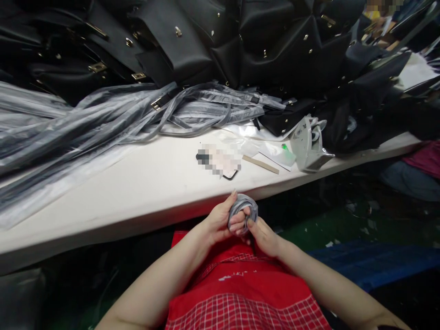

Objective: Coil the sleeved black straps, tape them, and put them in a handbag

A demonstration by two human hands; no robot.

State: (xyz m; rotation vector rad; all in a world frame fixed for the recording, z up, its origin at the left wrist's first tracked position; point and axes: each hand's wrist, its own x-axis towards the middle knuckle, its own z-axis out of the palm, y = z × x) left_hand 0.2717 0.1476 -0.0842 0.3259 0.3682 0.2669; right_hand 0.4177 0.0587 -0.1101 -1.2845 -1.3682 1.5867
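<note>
Over my lap, just off the table's front edge, both hands hold a coiled strap (243, 201) wrapped in cloudy plastic film. The coil is a grey ring. My left hand (222, 220) has its fingers curled through the ring, with the thumb up along its outer side. My right hand (263, 233) grips the ring's lower right side, its thumb pressed against the coil. More long, dark straps (130, 112) in the same cloudy film lie in a bundle across the table.
Black handbags (271, 41) with gold fittings are heaped behind the white table (103, 192). On it lie a phone-like object (231, 174), partly blurred, a tan strip (260, 164) and a white tape dispenser-like holder (305, 146). A blue pallet-like object (371, 261) is low at right.
</note>
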